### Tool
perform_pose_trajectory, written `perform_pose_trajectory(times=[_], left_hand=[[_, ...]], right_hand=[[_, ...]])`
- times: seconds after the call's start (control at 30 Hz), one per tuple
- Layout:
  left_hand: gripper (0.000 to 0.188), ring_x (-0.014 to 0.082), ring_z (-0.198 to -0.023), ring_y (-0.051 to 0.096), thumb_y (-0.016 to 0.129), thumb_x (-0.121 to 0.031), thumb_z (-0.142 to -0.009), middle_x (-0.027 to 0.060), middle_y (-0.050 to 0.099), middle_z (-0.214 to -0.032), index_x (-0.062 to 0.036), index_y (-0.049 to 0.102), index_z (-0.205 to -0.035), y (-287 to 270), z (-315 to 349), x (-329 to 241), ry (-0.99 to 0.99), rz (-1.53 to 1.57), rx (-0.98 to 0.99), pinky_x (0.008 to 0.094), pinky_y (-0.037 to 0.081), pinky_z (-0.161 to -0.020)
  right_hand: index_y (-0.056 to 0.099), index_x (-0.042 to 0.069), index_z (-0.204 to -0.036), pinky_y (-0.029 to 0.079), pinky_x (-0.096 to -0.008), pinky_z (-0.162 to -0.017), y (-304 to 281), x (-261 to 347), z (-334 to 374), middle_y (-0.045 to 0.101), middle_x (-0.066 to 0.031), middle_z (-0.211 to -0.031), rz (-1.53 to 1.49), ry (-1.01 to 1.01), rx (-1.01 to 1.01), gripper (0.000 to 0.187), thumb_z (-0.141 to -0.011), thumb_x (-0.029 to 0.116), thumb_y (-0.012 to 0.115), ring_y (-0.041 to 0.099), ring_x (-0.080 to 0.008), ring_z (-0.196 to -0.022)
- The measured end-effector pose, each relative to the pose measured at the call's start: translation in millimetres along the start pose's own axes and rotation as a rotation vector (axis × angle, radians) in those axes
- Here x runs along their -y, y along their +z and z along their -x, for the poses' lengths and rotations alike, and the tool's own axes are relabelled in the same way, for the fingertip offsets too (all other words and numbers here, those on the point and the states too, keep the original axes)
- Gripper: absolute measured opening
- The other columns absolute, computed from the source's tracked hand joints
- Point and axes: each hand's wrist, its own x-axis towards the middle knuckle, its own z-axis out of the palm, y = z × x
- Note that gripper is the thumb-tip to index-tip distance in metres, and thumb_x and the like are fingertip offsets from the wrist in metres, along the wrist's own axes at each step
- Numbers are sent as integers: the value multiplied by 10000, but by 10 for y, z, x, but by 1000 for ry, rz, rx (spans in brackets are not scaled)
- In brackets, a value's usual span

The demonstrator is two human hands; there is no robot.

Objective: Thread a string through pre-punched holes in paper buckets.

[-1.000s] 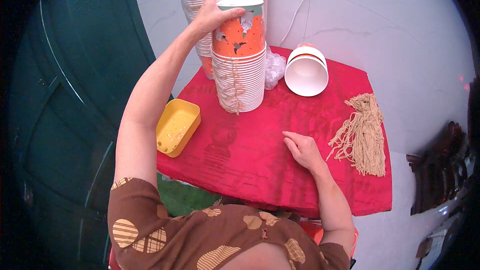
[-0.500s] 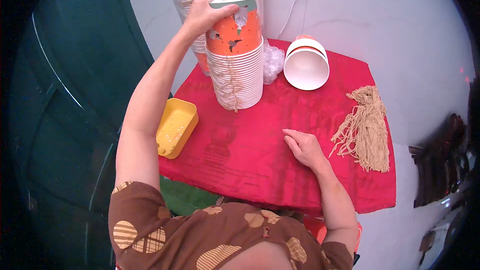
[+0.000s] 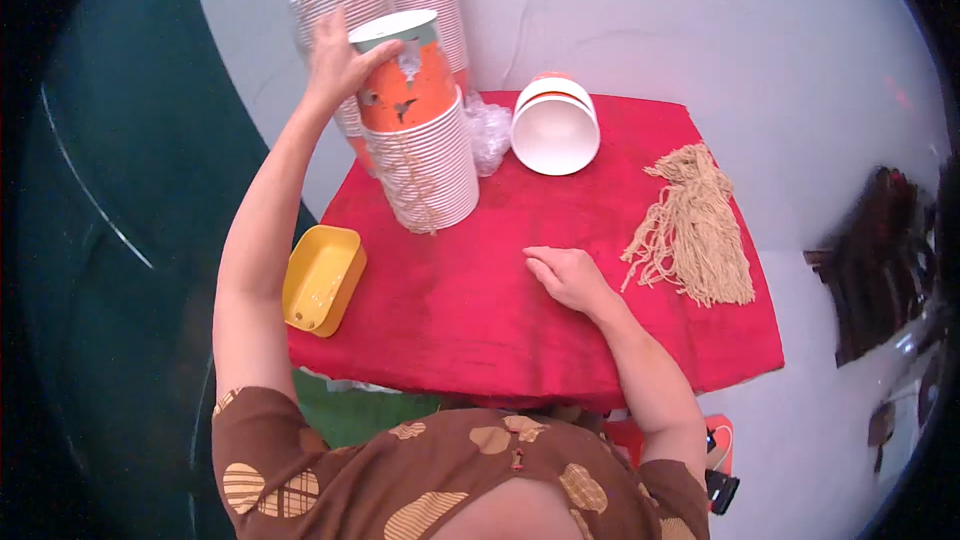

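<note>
My left hand (image 3: pixel 341 62) grips the rim of an orange and green paper bucket (image 3: pixel 418 85), thumb on the near side and fingers toward the back. That bucket tops a tall stack of nested white-rimmed buckets (image 3: pixel 425 165) standing on the table, with tan cords down the near side. My right hand (image 3: pixel 568 278) rests on the red cloth, its fingers curled together with nothing visible in them. Right of it lies a bundle of tan cords (image 3: pixel 697 230), their loose ends spread toward me.
A yellow plastic tray (image 3: pixel 340 275) sits at the table's left edge. Nested white bowl-like buckets (image 3: pixel 556 135) lie on their side at the back, beside crumpled clear plastic (image 3: pixel 489 135). Bagged bucket stacks (image 3: pixel 428 5) stand behind. The red-covered table (image 3: pixel 480 330) meets a white wall.
The whole view has shifted and tilted slightly, so things appear farther left. My left hand keeps its hold on the top bucket, and my right hand stays on the cloth.
</note>
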Motion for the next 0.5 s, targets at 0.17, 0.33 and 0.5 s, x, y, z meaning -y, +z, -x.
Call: perform_pose_trajectory(times=[0.17,0.33,0.5], left_hand=[[482,369,-1072,548,790,-128,-704,214,537,-1161,11,552,-1100,-183,108,-984,353,132,-225,423,474,-897],[79,310,-837,574,612,-45,-792,125,571,-881,-11,586,-858,413,285,-1660,588,285,135,425,481,-728],[186,329,-915,572,646,-62,-792,146,550,-935,6,570,-948,1233,461,-1849,446,320,367,428,482,-790]], right_hand=[[668,35,-1029,540,-441,-716,45,-32,-11,690,-172,-919,26,-84,-49,280,-908,265,562,667,-346,-814],[669,33,-1022,546,-418,-714,28,60,8,690,-166,-907,51,-109,10,241,-891,219,588,671,-328,-806],[646,50,-901,532,-471,-628,8,103,-2,672,-166,-785,80,-147,-28,219,-900,253,563,659,-354,-722]])
